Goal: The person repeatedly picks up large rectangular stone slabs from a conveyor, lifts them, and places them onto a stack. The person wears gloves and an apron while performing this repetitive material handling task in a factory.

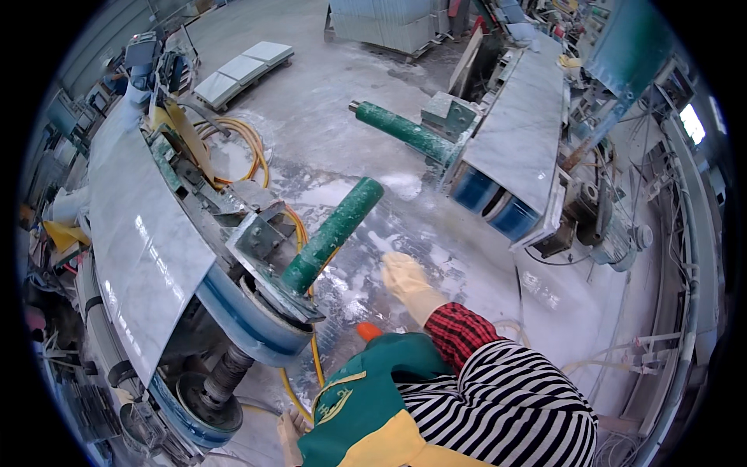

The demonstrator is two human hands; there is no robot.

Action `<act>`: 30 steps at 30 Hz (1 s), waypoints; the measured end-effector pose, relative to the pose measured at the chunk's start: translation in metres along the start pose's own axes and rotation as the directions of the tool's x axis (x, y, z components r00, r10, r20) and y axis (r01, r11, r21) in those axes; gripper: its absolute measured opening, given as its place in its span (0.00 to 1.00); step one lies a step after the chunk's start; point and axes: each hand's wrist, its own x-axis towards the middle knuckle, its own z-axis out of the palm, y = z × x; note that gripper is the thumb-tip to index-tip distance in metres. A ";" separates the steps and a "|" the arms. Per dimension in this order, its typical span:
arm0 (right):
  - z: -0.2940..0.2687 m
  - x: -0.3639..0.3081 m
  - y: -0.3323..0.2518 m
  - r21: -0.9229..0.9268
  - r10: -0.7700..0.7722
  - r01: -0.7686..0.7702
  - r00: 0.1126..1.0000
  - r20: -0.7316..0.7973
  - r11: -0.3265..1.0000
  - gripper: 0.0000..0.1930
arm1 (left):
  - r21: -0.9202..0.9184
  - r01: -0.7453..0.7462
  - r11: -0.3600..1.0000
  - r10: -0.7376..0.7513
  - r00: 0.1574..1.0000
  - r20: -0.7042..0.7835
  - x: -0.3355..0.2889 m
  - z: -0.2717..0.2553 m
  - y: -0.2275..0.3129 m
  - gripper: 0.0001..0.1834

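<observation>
My right hand (405, 282), in a cream rubber glove, is held out in front of my body over the wet, white-smeared floor. Its back faces up and its fingers are turned out of sight; no object shows in it. At the lower edge, my left hand (290, 437) is in a similar pale glove, mostly covered by my green and yellow apron (366, 401). What it touches cannot be made out. Ahead and to the left, a green roller (334, 233) sticks out from a machine, apart from my right hand. An orange tip (369, 331) shows beside the apron.
On the left, a marbled slab (148, 241) lies on a machine with a blue belt wheel (257, 323). A second slab (521, 117) and green roller (405, 128) are at the right. Yellow hose (261, 152) coils on the floor. Pale slabs (245, 68) lie farther off.
</observation>
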 end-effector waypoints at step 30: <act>0.141 0.173 -0.398 0.011 -0.747 0.774 0.615 -0.251 0.634 0.25 | 0.274 -0.550 0.789 0.588 0.547 -0.596 -0.059 -0.151 0.125 0.17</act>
